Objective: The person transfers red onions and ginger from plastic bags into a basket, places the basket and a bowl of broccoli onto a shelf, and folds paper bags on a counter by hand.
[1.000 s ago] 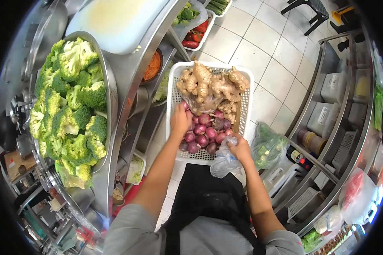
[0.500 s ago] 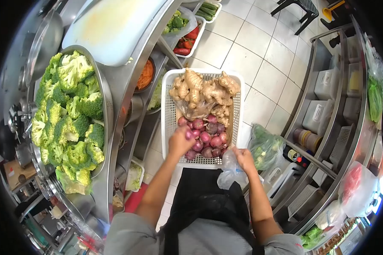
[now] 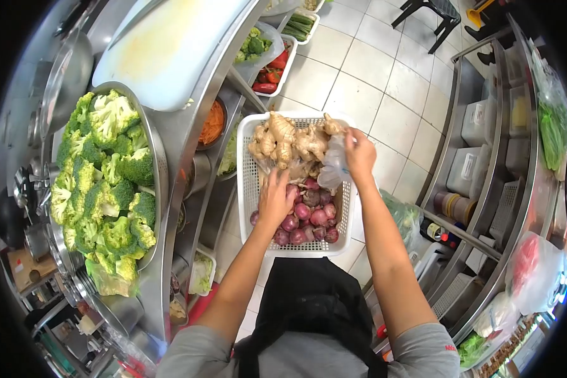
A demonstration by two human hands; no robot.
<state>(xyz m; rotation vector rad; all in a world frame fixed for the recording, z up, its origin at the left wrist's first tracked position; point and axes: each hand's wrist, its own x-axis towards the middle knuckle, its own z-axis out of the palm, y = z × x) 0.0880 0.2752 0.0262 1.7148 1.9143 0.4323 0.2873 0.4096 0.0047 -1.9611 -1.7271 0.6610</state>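
A white perforated basket [image 3: 246,189] stands in front of me with knobbly ginger [image 3: 282,135] in its far part and red onions [image 3: 318,217] in its near part. My left hand [image 3: 276,198] lies over the basket's left side, fingers stretched out and touching the lower edge of the ginger; no onion shows in it. Crumpled plastic lies partly hidden under the ginger. At the basket's right rim, my right hand [image 3: 361,154] is closed on the top of a clear plastic bag [image 3: 335,167], which hangs over the ginger and onions.
On the left counter are a metal bowl [image 3: 160,170] heaped with broccoli [image 3: 110,189] and a white cutting board [image 3: 164,57]. Shredded carrot [image 3: 212,123] and red peppers [image 3: 272,72] sit lower down. A metal shelf rack [image 3: 466,233] lines the right; a black stool [image 3: 431,19] stands far off.
My right hand has lifted the plastic bag from the near right corner up beside the ginger. My left hand has let go of an onion and moved forward to the ginger.
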